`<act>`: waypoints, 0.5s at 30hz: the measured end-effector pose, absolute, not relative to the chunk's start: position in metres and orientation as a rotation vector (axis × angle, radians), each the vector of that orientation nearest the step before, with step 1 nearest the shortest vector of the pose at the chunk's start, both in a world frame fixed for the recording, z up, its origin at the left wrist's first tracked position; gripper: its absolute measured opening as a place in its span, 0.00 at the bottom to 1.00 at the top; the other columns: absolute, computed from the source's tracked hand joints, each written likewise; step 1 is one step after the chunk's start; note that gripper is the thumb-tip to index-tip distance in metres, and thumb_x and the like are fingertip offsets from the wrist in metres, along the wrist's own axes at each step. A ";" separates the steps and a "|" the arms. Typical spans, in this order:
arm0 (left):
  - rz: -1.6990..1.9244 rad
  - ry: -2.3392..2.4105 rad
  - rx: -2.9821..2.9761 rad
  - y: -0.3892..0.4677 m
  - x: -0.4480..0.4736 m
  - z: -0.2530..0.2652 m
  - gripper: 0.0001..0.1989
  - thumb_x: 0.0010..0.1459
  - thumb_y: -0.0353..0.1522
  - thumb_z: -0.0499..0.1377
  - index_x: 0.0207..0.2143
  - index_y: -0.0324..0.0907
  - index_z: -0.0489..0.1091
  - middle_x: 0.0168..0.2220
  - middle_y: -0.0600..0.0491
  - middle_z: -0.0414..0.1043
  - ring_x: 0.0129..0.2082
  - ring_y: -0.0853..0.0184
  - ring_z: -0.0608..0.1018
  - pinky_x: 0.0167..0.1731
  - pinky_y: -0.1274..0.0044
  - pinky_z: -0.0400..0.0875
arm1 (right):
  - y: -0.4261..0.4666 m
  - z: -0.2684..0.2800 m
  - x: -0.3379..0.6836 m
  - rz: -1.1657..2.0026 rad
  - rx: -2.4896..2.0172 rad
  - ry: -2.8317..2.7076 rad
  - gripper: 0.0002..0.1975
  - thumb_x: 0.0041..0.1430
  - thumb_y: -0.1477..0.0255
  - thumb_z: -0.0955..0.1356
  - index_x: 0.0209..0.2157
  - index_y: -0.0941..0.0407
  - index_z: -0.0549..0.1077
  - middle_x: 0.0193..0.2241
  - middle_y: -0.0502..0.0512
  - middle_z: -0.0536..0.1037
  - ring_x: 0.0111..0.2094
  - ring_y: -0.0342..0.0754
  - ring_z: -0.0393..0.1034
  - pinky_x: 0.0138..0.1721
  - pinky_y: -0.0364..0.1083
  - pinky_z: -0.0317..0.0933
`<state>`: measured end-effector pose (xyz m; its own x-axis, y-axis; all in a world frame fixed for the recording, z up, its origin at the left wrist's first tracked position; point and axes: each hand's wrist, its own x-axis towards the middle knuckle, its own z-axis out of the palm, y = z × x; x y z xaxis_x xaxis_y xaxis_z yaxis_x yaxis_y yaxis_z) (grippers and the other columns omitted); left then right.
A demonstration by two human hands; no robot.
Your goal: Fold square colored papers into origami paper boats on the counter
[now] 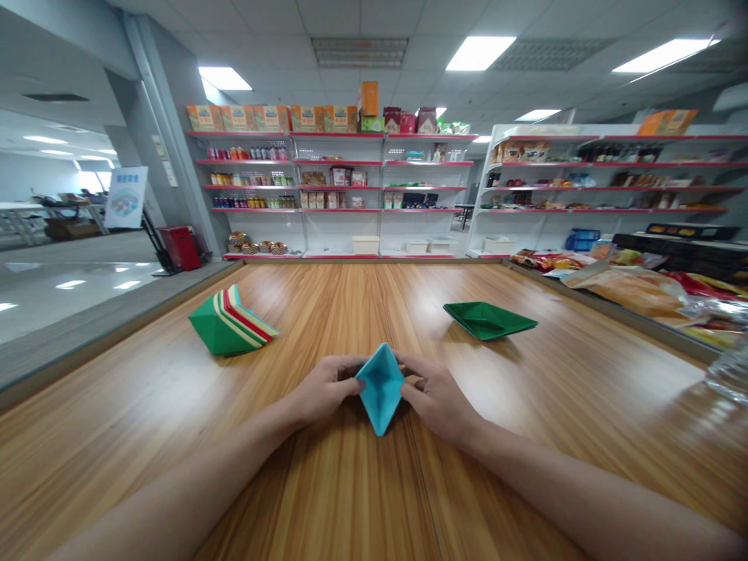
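Note:
Between my two hands, near the middle of the wooden table, a light blue folded paper [381, 389] is spread into a hollow diamond shape. My left hand [330, 386] pinches its left side, thumb inside the edge and fingers behind. On the opposite side, my right hand [431, 389] grips the paper the same way. Farther off to the left lies a stack of coloured paper [231, 323], green on the outside with cream, red and blue layers. A dark green folded paper boat [489, 319] rests to the right, beyond my right hand.
The wooden table [327, 304] has a raised edge at left and right. Packaged snacks [631, 292] lie past its right edge. A clear plastic object [730, 370] is at the far right. Stocked shelves [336, 187] stand behind; a sign [125, 197] is at left.

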<state>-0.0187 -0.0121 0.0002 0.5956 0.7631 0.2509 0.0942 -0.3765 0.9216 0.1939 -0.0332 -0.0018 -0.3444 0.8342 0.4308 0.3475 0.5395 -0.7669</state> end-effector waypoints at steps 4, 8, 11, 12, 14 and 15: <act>0.794 0.746 2.015 -0.013 -0.025 0.003 0.22 0.55 0.26 0.53 0.52 0.43 0.70 0.47 0.53 0.75 0.46 0.59 0.74 0.48 0.67 0.67 | -0.032 -0.001 0.194 0.674 -0.915 -2.001 0.24 0.55 0.81 0.61 0.51 0.48 0.72 0.43 0.53 0.75 0.44 0.49 0.70 0.46 0.48 0.65; 0.798 0.683 2.188 -0.016 -0.025 0.005 0.22 0.57 0.26 0.53 0.54 0.45 0.67 0.49 0.52 0.74 0.48 0.60 0.74 0.51 0.67 0.65 | -0.030 -0.002 0.196 0.619 -0.901 -2.065 0.26 0.55 0.83 0.61 0.51 0.45 0.72 0.42 0.52 0.74 0.44 0.48 0.69 0.47 0.48 0.64; 0.903 0.724 2.232 -0.016 -0.022 0.001 0.23 0.58 0.26 0.54 0.56 0.46 0.66 0.52 0.51 0.71 0.54 0.59 0.70 0.55 0.65 0.61 | -0.028 -0.004 0.197 0.556 -0.900 -2.054 0.29 0.54 0.85 0.60 0.52 0.44 0.70 0.44 0.52 0.72 0.47 0.48 0.67 0.49 0.49 0.63; 0.947 0.756 2.206 -0.016 -0.020 -0.001 0.23 0.58 0.27 0.54 0.57 0.46 0.64 0.51 0.51 0.72 0.53 0.59 0.70 0.55 0.65 0.61 | -0.027 -0.004 0.198 0.523 -0.893 -2.034 0.28 0.55 0.84 0.59 0.52 0.44 0.70 0.45 0.53 0.71 0.48 0.48 0.66 0.50 0.49 0.62; 1.014 0.794 2.101 -0.017 -0.016 -0.005 0.24 0.60 0.29 0.53 0.59 0.45 0.61 0.48 0.51 0.74 0.50 0.60 0.73 0.52 0.66 0.65 | -0.027 -0.005 0.199 0.444 -0.862 -1.984 0.26 0.58 0.82 0.59 0.52 0.44 0.70 0.49 0.54 0.68 0.51 0.48 0.64 0.51 0.50 0.62; 1.035 0.791 2.039 -0.018 -0.015 -0.006 0.24 0.60 0.30 0.53 0.59 0.43 0.60 0.47 0.51 0.74 0.48 0.61 0.74 0.50 0.67 0.67 | -0.028 -0.005 0.199 0.413 -0.842 -1.966 0.24 0.60 0.81 0.59 0.52 0.44 0.70 0.51 0.54 0.67 0.53 0.49 0.63 0.52 0.51 0.61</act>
<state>-0.0146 -0.0181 -0.0062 0.4927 0.7649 0.4151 0.1998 -0.5636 0.8015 0.1989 -0.0277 -0.0046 -0.3364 0.7036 0.6260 0.3924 0.7090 -0.5860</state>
